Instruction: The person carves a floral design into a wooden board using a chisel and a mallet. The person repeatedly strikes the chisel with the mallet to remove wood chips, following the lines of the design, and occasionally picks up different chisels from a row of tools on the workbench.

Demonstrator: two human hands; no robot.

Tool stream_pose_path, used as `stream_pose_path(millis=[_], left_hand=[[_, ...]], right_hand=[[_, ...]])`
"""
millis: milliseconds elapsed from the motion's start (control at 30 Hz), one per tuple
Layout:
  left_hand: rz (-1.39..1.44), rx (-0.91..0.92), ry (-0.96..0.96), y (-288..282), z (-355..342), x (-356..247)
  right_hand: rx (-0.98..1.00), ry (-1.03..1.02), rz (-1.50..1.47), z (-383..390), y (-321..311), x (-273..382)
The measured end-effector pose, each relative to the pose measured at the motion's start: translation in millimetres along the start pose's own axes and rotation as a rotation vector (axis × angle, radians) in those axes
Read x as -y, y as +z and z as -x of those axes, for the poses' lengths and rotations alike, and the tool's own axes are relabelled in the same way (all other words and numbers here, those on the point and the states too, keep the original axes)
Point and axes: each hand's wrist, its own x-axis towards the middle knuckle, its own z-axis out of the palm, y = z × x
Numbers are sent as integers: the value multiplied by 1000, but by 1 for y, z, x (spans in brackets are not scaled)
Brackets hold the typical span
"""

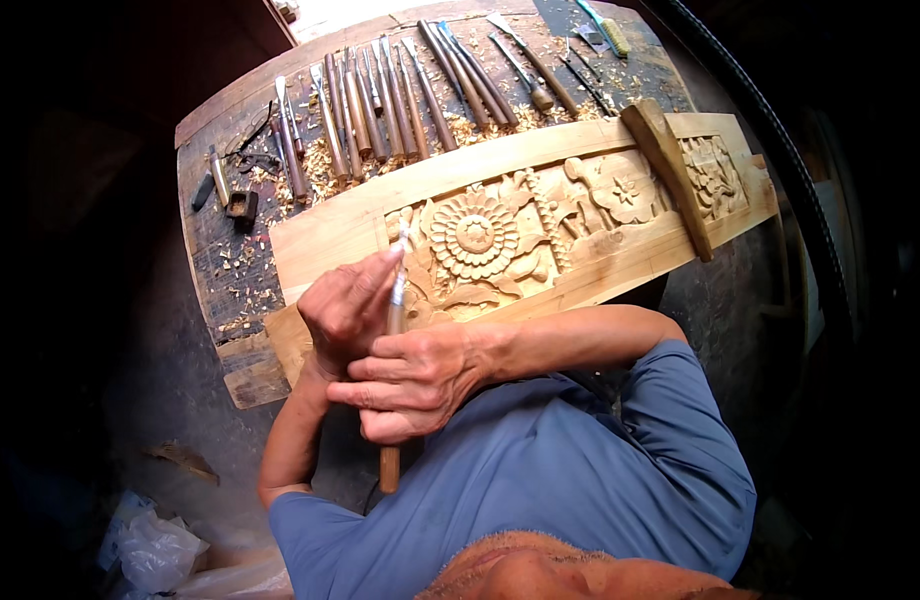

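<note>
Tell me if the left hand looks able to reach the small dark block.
Probably yes: only the flat end of the board and bench lie between the left hand and the dark block, though that hand is at the chisel.

Right hand [410, 382] gripping chisel [395, 320], left hand [346, 305] at blade [398, 290] — carved wooden panel [330, 235] beneath

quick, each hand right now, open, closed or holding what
Left hand: partly curled at the metal end of the chisel; whether its grip is closed cannot be told.
Right hand: closed, holding the chisel's handle.
</note>
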Motion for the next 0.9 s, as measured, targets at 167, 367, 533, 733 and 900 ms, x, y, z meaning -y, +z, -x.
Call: stream_pose_path(millis=[167, 367, 533, 733, 900], left_hand=[[367, -50, -467, 5, 24, 25], [516, 167, -287, 4, 15, 41], [573, 303, -293, 2, 12, 48], [535, 335, -244, 7, 12, 52], [472, 345, -188, 8, 9, 51]], right_hand=[[16, -34, -62, -12, 4, -21], [68, 102, -90, 4, 24, -19], [94, 119, -117, 10, 24, -21], [103, 198, -101, 16, 20, -24], [66, 232, -143, 23, 27, -22]])
